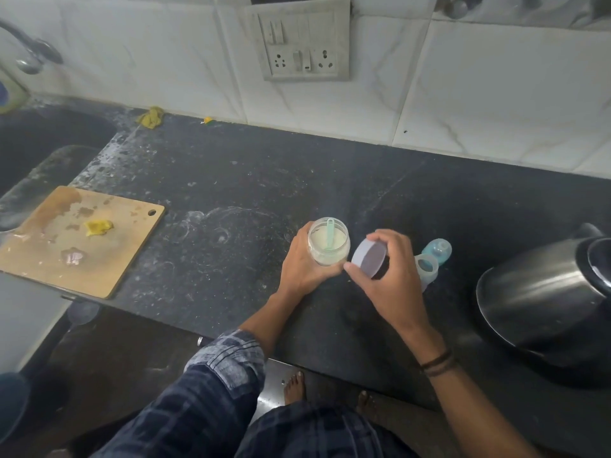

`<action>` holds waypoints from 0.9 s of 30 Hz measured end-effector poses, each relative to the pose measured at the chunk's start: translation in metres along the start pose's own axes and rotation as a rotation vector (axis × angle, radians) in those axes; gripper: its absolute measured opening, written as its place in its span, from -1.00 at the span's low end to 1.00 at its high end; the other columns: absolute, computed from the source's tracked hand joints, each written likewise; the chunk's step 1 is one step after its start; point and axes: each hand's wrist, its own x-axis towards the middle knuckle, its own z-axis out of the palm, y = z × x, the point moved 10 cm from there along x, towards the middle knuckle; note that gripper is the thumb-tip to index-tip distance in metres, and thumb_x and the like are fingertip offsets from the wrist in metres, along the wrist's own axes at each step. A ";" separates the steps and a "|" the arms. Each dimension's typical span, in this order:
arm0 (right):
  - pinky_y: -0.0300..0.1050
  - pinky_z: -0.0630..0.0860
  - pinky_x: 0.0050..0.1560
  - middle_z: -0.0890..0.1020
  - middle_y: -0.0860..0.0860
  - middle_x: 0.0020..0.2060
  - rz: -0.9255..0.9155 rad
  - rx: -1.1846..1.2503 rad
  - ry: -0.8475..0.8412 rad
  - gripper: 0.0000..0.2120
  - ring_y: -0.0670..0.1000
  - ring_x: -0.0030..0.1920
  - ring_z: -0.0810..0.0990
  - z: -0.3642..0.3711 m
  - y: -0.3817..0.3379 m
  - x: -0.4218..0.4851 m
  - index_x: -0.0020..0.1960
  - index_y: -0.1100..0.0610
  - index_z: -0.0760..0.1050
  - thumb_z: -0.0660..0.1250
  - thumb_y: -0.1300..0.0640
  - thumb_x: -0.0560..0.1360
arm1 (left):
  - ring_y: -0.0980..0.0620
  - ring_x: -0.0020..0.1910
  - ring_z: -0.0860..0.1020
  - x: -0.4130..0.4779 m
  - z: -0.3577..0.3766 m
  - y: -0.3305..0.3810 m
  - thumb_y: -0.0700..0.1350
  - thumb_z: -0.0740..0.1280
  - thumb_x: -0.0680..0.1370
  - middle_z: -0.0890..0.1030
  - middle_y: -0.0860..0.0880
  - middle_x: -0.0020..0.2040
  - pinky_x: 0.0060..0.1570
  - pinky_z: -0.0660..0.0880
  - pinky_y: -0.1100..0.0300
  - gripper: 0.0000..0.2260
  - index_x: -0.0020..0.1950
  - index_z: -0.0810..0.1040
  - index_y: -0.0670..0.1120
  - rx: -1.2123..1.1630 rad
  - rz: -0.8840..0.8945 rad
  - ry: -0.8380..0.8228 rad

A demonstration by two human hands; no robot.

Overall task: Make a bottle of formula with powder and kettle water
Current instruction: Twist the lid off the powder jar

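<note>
Powder jar (329, 242) stands open on counter (231, 193) w/ green scoop (330, 238) inside, L hand (302, 266) wrapped round its side. R hand (393, 276) grips lid (369, 257), tilted, just beside jar. Baby bottle (429, 264) behind R hand; kettle (542, 292) far right; chopping board (82, 239) well left.

White marble-veined wall tiles (496, 94) back a dusty black stone counter (248, 180).

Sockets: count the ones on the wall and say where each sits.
2. Both are on the switch plate on the tiled wall: the left socket at its lower left, the right socket at its lower right. None seems hidden.
</note>
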 end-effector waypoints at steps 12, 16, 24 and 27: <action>-0.29 0.41 0.18 0.39 -0.04 0.17 0.091 -0.071 -0.091 -0.57 -0.08 0.17 0.45 0.025 0.057 -0.071 0.06 0.07 0.46 0.62 0.00 0.36 | 0.17 0.33 0.44 0.001 -0.001 0.000 0.11 0.62 0.27 0.44 0.26 0.32 0.27 0.48 -0.01 -0.25 0.39 0.38 0.18 0.002 -0.006 0.036; -0.28 0.42 0.13 0.37 -0.04 0.17 0.125 -0.113 -0.114 -0.54 -0.10 0.17 0.42 0.028 0.068 -0.078 0.06 0.07 0.45 0.65 0.04 0.34 | 0.16 0.33 0.44 0.001 0.000 -0.001 0.11 0.62 0.27 0.45 0.24 0.32 0.28 0.48 -0.02 -0.24 0.39 0.37 0.16 -0.007 -0.005 0.036; -0.10 0.54 0.12 0.34 -0.05 0.24 0.183 -0.172 -0.205 -0.46 0.00 0.21 0.47 0.038 0.078 -0.084 0.19 0.06 0.48 0.64 0.00 0.33 | 0.16 0.32 0.44 0.001 -0.001 0.000 0.08 0.62 0.28 0.45 0.23 0.31 0.29 0.47 0.01 -0.26 0.38 0.38 0.14 -0.022 0.010 0.042; -0.14 0.48 0.14 0.36 -0.07 0.21 0.202 -0.169 -0.194 -0.49 -0.03 0.18 0.46 0.032 0.068 -0.076 0.17 0.04 0.49 0.61 -0.07 0.33 | 0.17 0.32 0.45 0.000 -0.002 0.000 0.08 0.62 0.28 0.46 0.23 0.32 0.29 0.47 0.02 -0.26 0.38 0.37 0.17 -0.027 0.003 0.043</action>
